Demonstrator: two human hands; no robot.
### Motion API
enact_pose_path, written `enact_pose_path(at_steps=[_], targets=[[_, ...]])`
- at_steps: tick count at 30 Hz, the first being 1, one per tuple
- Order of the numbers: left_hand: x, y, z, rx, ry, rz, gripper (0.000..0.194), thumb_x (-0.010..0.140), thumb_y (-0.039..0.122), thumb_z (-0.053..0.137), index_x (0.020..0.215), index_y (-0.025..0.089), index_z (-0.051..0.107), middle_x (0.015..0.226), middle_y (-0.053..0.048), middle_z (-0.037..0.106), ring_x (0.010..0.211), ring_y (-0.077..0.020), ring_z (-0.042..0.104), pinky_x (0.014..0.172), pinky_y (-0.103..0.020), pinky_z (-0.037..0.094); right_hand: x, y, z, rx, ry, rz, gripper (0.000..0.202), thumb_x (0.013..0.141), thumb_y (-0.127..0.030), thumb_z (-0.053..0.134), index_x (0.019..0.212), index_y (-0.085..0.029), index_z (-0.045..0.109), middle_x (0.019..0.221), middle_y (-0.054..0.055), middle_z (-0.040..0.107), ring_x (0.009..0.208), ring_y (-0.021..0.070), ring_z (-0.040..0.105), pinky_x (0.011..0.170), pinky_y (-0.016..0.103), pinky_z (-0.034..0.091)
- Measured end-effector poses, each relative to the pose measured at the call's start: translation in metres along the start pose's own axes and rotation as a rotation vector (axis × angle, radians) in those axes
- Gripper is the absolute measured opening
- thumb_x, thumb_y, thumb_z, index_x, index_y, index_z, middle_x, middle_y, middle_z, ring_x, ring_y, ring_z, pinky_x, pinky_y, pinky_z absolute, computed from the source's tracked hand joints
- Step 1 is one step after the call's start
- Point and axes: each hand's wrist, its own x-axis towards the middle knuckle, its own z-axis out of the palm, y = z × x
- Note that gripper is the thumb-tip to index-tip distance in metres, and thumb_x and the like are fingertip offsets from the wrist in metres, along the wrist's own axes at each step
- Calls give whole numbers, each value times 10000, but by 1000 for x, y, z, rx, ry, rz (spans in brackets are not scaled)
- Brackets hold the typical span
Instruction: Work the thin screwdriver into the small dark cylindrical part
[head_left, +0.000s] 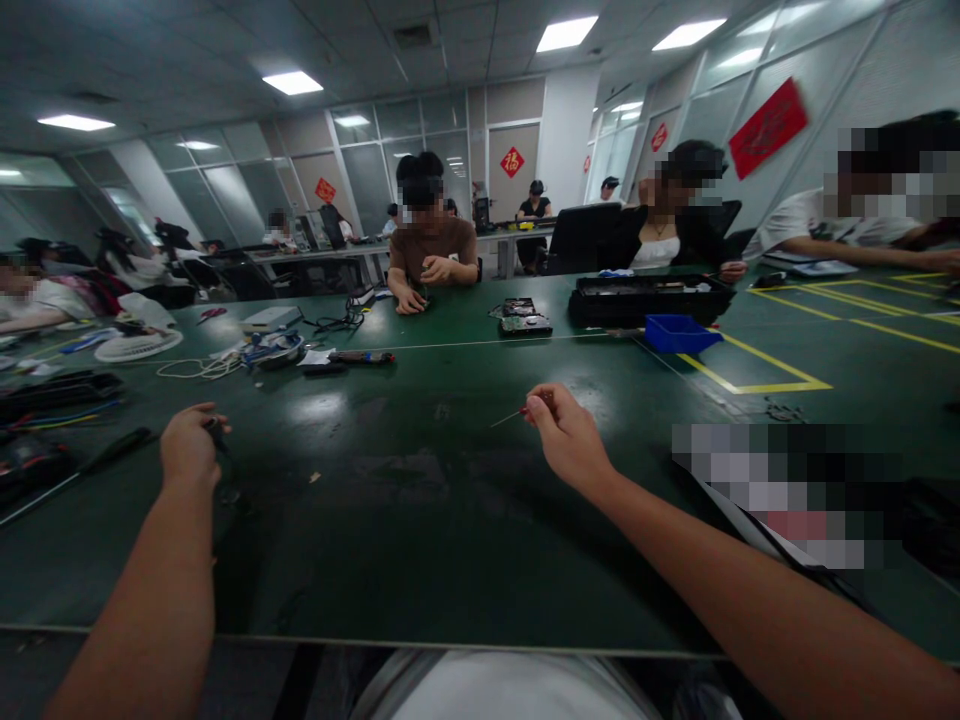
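Observation:
Above the green table, my right hand pinches a thin screwdriver with a red part at the fingers; its slender metal shaft points left. My left hand is raised at the left, its fingers curled round a small dark object that I cannot make out. The two hands are far apart. A small pale scrap lies on the table between them, closer to the left hand.
Opened drives, a black case and a blue bin stand farther back. Cables and tools lie at the back left, a long screwdriver at the left. A person sits opposite; others sit at the right.

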Motion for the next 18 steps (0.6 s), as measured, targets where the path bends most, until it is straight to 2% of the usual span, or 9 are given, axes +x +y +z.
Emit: enact_pose_path(at_steps=[2,3,5,7,10,12,15,16,18], targets=[[-5,5,2,37,-66,-66,191,753,97,587,927,166,549,650,60,517,609,-106,523,562,-173,408,0,0,1,-4,-6,3,235,980,-443,482,982,-235,592,849,48,691,798,233,664,702,363,472],[-9,8,4,64,-109,-94,289,750,115,648,1016,173,554,705,55,539,654,-106,527,578,-169,394,0,1,1,-8,-6,2,236,975,-449,491,989,-236,591,857,49,690,801,235,662,703,366,472],[-18,18,10,164,-189,-62,505,733,113,717,1190,181,512,839,31,589,735,-112,539,615,-174,391,0,2,2,-13,-10,-1,228,967,-443,506,1016,-236,590,885,51,693,815,238,663,714,373,475],[-31,31,19,244,-291,19,604,739,62,692,1285,165,452,978,-15,632,798,-128,563,658,-197,414,0,4,4,-5,-17,-2,214,964,-419,508,1041,-236,589,920,55,703,838,239,670,731,377,480],[-63,56,36,276,-479,113,566,762,51,668,1279,125,451,1110,-100,665,896,-178,618,739,-257,457,1,5,5,4,-23,1,200,963,-400,509,1019,-234,606,916,52,718,833,231,677,734,370,481],[-92,74,49,212,-632,140,457,786,106,686,1206,130,508,1118,-119,684,950,-209,650,809,-302,482,1,4,4,-17,-23,2,214,954,-422,529,956,-232,626,853,43,716,791,225,672,707,357,472],[-141,98,69,-17,-1000,206,372,793,149,700,1142,147,571,1118,-106,708,967,-210,673,887,-342,499,1,1,2,-47,-34,8,272,935,-480,559,874,-227,639,766,31,697,700,206,640,641,334,447],[-158,106,75,-63,-1091,236,356,781,141,707,1120,148,596,1099,-100,716,974,-208,675,911,-351,497,1,-1,1,-51,-37,11,287,932,-492,562,856,-225,637,745,27,690,666,196,623,618,326,435],[-191,119,84,-74,-1148,335,349,754,125,723,1089,164,634,1052,-81,725,953,-211,678,912,-364,500,0,-3,1,-48,-37,10,301,927,-498,564,823,-224,626,708,17,673,615,178,587,585,315,413]])
